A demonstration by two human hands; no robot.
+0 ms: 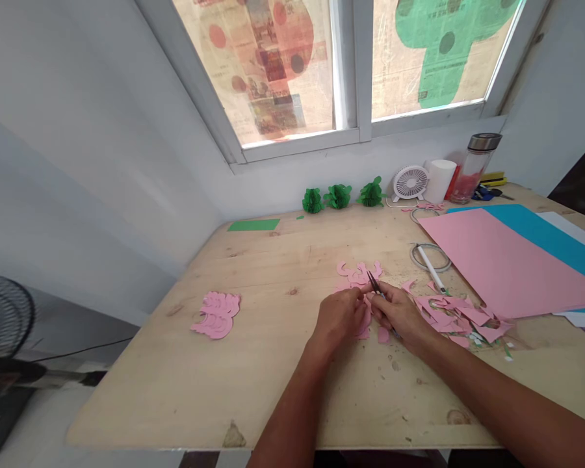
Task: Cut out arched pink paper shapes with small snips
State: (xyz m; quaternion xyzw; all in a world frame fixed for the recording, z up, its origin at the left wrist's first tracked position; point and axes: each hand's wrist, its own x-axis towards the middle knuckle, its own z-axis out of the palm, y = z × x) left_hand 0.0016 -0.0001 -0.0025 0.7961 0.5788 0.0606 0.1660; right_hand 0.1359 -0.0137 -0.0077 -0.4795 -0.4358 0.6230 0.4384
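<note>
Pink paper pieces (357, 278) are lying under and just beyond my left hand (338, 318) and right hand (402, 315), right of the middle of the tabletop (273, 390), between its near and far edges. By my reading, I am shaping or trimming one small piece at a time, and the work is looking partly done: a stack (217, 315) of scalloped shapes is sitting toward the left edge, while scraps (453, 318) are gathering just beside my right hand. My right fingers are clamping a dark, pointed tool (374, 283), its tips pointing toward the far edge; whether it is scissors or tweezers I cannot tell. My left fingers are lying curled beside it, almost meeting my right ones, but their tips are hiding from view, so I cannot tell whether they are pinching a piece or how far apart they are standing. The next move, I am judging, is calling for a steady left hand and a small, careful turn of the tool, since thin paper is likely to tear or crease. A pink sheet (511, 266) is lying toward the right edge.
</note>
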